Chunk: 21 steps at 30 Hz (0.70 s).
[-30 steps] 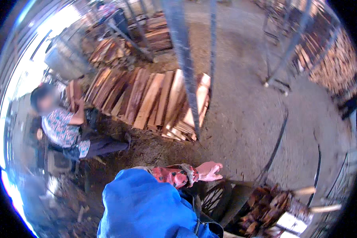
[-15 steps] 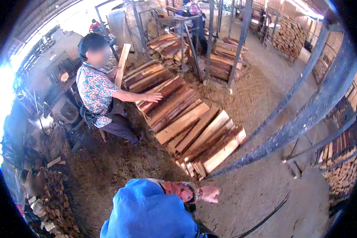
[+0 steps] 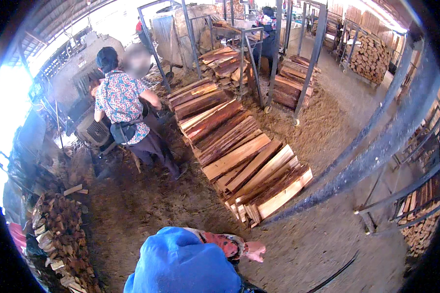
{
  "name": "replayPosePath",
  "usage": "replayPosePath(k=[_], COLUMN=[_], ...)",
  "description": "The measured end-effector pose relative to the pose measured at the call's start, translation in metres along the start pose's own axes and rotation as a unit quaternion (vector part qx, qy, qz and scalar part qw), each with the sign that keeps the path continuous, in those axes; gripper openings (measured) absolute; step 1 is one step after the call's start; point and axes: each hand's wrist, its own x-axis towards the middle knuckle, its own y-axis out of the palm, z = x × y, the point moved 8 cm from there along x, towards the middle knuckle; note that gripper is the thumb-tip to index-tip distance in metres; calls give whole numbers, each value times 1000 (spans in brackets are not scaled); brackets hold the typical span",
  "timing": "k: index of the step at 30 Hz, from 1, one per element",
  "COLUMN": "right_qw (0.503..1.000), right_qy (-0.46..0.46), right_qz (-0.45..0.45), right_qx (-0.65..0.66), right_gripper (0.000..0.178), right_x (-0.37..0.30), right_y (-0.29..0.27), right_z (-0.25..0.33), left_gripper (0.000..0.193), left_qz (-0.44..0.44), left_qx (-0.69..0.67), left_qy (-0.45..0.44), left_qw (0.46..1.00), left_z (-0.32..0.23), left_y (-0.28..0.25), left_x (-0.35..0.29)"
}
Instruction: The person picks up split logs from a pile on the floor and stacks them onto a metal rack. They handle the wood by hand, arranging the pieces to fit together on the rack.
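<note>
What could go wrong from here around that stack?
The boards on the wood stack lie at uneven angles, so a knock might shift or slide some of them. The co-worker beside it has their back to the camera and may not notice someone approaching.

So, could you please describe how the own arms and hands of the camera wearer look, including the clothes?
Only one hand shows; it looks bare, with no glove visible. Its sleeve is long and patterned, reddish-pink with dark patches, reaching the wrist. Plain blue cloth bulges beside it, covering the nearer part. The other arm is not visible.
</note>
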Motion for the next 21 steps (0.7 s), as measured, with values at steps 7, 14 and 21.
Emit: replayPosePath(k=[7, 14, 21], right_qw=[1000, 999, 995], right_qy=[-16, -23, 18], right_qz=[-11, -25, -94], right_qx=[6, 9, 0], right_gripper=[29, 27, 25], right_x=[-7, -25, -95], right_y=[-4, -18, -72], right_z=[-1, -8, -42], left_gripper=[44, 43, 42], left_qz=[22, 19, 35], left_qx=[3, 8, 21], left_qy=[14, 6, 7], left_qw=[1000, 1000, 999], left_z=[-3, -10, -16], left_y=[36, 59, 65], left_x=[-13, -28, -29])
